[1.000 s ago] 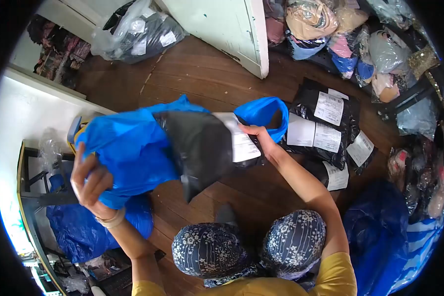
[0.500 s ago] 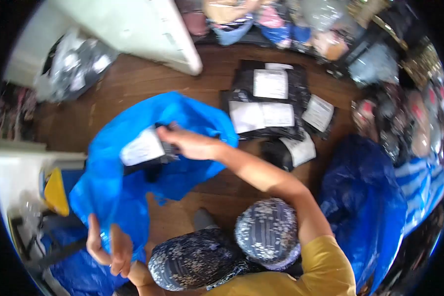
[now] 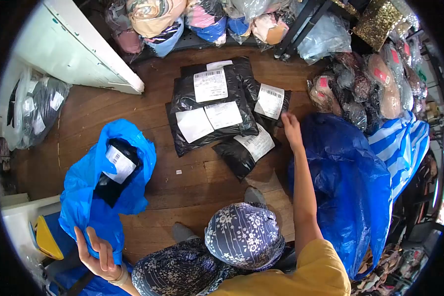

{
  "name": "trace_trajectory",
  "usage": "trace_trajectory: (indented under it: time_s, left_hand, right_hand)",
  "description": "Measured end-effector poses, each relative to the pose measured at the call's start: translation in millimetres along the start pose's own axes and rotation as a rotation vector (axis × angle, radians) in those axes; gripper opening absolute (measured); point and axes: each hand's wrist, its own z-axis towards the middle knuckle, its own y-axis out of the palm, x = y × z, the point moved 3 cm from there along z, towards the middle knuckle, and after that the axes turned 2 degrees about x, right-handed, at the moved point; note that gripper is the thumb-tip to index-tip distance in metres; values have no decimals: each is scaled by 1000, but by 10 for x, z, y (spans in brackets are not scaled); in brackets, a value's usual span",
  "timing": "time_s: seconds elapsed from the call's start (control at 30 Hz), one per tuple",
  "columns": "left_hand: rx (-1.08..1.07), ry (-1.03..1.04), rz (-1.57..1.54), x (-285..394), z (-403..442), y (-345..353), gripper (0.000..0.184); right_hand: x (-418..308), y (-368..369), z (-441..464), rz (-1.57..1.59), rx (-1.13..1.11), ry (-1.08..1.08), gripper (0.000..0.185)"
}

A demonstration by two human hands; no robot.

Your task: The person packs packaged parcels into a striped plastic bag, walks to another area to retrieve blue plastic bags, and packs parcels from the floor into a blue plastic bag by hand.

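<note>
At the lower left, my left hand (image 3: 99, 254) has its fingers closed on the edge of a light blue plastic bag (image 3: 86, 182). The bag's mouth gapes, and inside lies a black parcel with a white label (image 3: 120, 165). My right hand (image 3: 292, 129) reaches to the right edge of a small black labelled parcel (image 3: 270, 101), its fingertips touching or very near it. Beside that parcel is a stack of larger black parcels (image 3: 209, 106) with white labels. Another labelled black parcel (image 3: 254, 145) lies just below them on the wooden floor.
A dark blue bag (image 3: 345, 182) and a blue-and-white striped bag (image 3: 399, 148) stand at the right. Wrapped goods (image 3: 375, 84) line the upper right and top. A white door (image 3: 79, 44) is upper left, near a clear bag of parcels (image 3: 37, 108).
The labelled parcel held by my right hand went into the blue bag and was released. My right hand moved right to the small parcel. The view has swung right.
</note>
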Motion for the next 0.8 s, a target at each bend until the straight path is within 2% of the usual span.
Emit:
trace_trajectory:
  time_s: [0.03,0.1,0.17,0.23,0.3,0.33,0.37,0.43,0.5,0.53,0.57,0.6,0.63,0.7,0.77,0.8]
  left_hand:
    - [-34,-30,5,-28,15,6,38]
    - [91,48,103,-74,3,67,38]
    - [106,126,114,-111,-11,139,38]
    - [223,134,154,-122,-35,204,38]
    - [195,137,124,-100,-6,100,38]
    - [184,71,116,-101,17,76,37]
    - [174,4,109,-118,27,61,37]
    - [145,11,104,-133,54,47,37]
    - [104,-65,150,-151,78,43,36]
    - [101,-55,142,-160,84,56,37]
    - [98,-54,145,-160,84,65,37]
    - [86,-48,126,-154,77,74,37]
    - [73,-39,105,-144,66,85,37]
    - [74,-8,103,-111,57,87,37]
    - [85,37,100,-50,58,74,37]
    - [7,40,97,-10,74,78,37]
  right_hand:
    - [262,51,-11,49,-61,55,52]
    - [803,279,-257,-162,-78,-215,68]
    - [331,316,-703,-650,-199,-31,76]
    - [53,358,-991,-38,-587,462,72]
    - [246,297,-1189,-43,-589,494,66]
    - [345,282,-1219,-54,-589,525,61]
    - [203,249,-1203,-52,-592,521,61]
    - [-273,190,-1170,168,-773,419,55]
    - [-401,215,-959,142,-899,200,62]
    - [-498,247,-812,123,-900,66,74]
    - [-562,307,-662,38,-807,-43,92]
    - [-626,436,-511,182,-716,-73,101]
    - [-665,558,-406,321,-666,122,105]
    - [-504,903,-189,324,-399,377,94]
    - [-547,1096,-181,328,-604,372,76]
    - [-612,1105,-219,265,-617,310,58]
